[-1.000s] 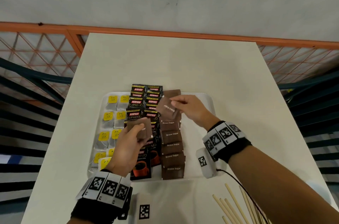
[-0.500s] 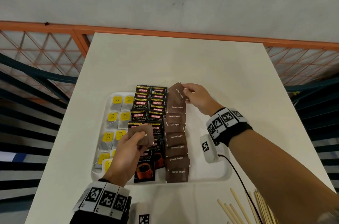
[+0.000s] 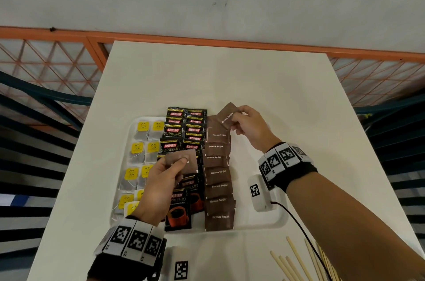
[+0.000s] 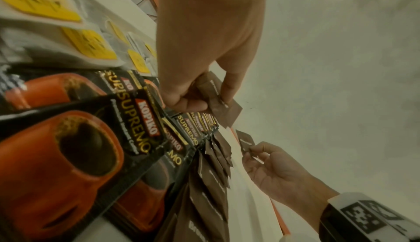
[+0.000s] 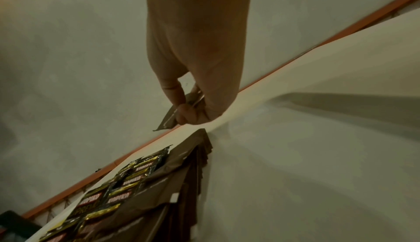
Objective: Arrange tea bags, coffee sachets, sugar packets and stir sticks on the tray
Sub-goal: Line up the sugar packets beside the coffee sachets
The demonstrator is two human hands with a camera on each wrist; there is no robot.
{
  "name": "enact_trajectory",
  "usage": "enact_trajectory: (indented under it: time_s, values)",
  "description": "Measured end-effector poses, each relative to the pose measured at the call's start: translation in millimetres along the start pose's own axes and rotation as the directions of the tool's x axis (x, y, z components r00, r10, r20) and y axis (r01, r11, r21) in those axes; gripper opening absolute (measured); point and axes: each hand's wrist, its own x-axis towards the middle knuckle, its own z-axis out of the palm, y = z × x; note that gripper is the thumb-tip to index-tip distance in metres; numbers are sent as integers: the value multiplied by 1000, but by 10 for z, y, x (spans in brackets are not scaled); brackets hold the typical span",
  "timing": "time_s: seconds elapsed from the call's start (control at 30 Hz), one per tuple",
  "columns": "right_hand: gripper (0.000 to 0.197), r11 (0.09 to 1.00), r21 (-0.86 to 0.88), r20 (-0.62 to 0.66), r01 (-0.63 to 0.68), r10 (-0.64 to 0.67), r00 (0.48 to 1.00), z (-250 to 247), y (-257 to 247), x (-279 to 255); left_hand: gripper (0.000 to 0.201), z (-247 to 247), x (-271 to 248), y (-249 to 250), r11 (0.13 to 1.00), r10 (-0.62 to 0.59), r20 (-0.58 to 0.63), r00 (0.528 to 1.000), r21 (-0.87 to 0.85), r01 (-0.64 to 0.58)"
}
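Observation:
A white tray [image 3: 279, 223] holds tea bags with yellow tags [image 3: 138, 149] on the left, black coffee sachets [image 3: 178, 208] in the middle and a column of brown sugar packets [image 3: 218, 216] on the right. My right hand [image 3: 238, 119] pinches a brown sugar packet [image 3: 227, 115] above the far end of that column; the same packet [image 5: 170, 118] shows in the right wrist view. My left hand [image 3: 177, 163] pinches another brown sugar packet [image 3: 187, 162] over the coffee sachets, seen too in the left wrist view [image 4: 218, 100].
Wooden stir sticks [image 3: 299, 262] lie on the white table [image 3: 230, 78] at the near right, off the tray. An orange railing [image 3: 207, 38] runs along the table's far edge. The tray's right strip [image 3: 255, 165] is bare.
My right hand carried its sugar packet from the middle of the tray out to the far end of the sugar column. The left hand kept its packet roughly in place.

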Motion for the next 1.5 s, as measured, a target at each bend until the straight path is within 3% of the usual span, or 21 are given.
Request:
enact_trajectory:
  time_s: [0.13,0.3,0.47,0.57,0.7,0.77,0.83,0.93,1.0,1.13,1.3,1.5]
  values:
    - [13,998,54,25,-38,37,999,37,30,-3,14,49,44,27,999,-7,-3,1000,-52,6]
    - [8,986,-167,-44,21,-29,999,113,88,11,17,43,4,5,997,-2,9,1000,-80,3]
    - [13,905,-419,-128,70,-136,982,178,182,12,18,3,11,20,994,-7,23,1000,-106,10]
    - [32,865,-492,-148,98,-194,970,154,194,-23,19,8,21,25,995,6,34,999,-100,-3]
    - [27,841,-527,-146,125,-234,961,147,176,-129,15,22,22,21,999,38,52,998,-40,-36]
    - [19,840,-515,-82,168,-244,966,171,112,-279,11,40,5,33,998,68,61,996,-22,-67]
    - [24,851,-477,103,222,-197,975,204,58,-470,12,66,-14,54,995,101,41,994,-10,-101]
    - [26,917,-333,399,219,-74,914,252,58,-713,9,90,-24,69,989,148,11,989,5,-148]
    - [15,932,-278,462,234,-84,883,264,122,-762,10,91,-26,77,988,153,12,988,30,-154]
    - [2,964,-196,358,179,-100,929,228,170,-645,18,49,-83,99,972,182,32,983,145,-185]
    - [13,973,-220,126,69,-42,991,87,155,-296,21,-415,-272,90,956,207,3,978,210,-203]
    - [30,940,-340,0,27,-29,1000,73,212,31,25,-1396,-605,-47,915,248,-184,951,368,-167]
